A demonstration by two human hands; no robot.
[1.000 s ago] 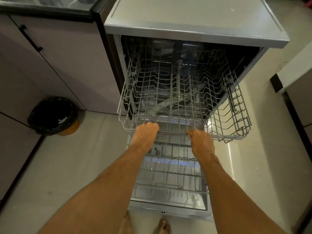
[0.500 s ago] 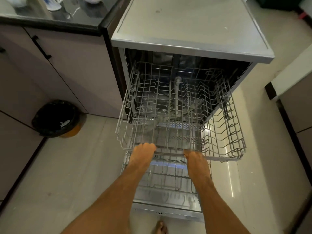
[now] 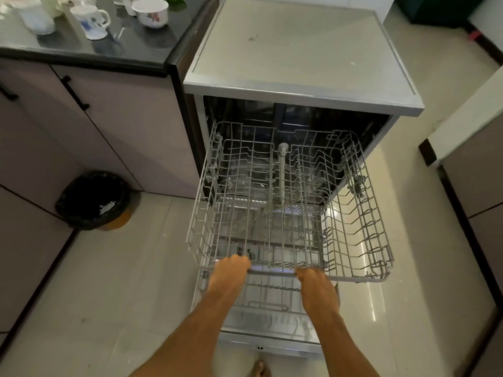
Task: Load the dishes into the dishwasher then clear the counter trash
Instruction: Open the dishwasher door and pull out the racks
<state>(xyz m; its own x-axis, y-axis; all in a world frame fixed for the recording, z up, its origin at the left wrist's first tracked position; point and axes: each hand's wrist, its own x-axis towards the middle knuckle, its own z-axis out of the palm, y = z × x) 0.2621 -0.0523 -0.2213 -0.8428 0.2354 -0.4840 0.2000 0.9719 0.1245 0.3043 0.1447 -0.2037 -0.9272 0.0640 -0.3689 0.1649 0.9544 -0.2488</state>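
Dishwasher (image 3: 299,63) open, door (image 3: 272,341) down flat, flat grey top bare apart from a few specks.

Upper rack (image 3: 272,273) sits most of the way out of the tub, over the door. Grey-white wire, no dishes in it. Rows of tines on its right side, a grey spray tube running down the centre.

Lower rack (image 3: 272,295) is visible under it, resting over the door. Same wire, also unloaded.

Left hand (image 3: 231,270): fingers curled over the upper rack's front rail, left of centre, gripping it.

Right hand (image 3: 313,281): fingers wrapped on the same rail, right of centre. Fingertips are hidden behind the bar.

Both forearms are stretched forward. 1 bare foot (image 3: 261,370) is at the bottom edge, just in front of the door.

Dishes are on the black counter (image 3: 122,53) to the left of the dishwasher:
- white cup with red floral print (image 3: 150,12) nearest the machine
- white mug with blue print (image 3: 91,21) beside it
- more white cups (image 3: 38,17) further left, blurred, can't count them

Something green sits at the counter's far edge, can't tell what.

Bin (image 3: 94,200) with a black liner is on the tiled floor against the cabinets (image 3: 130,126), left of the rack and well apart from it. A bit of white scrap is inside.
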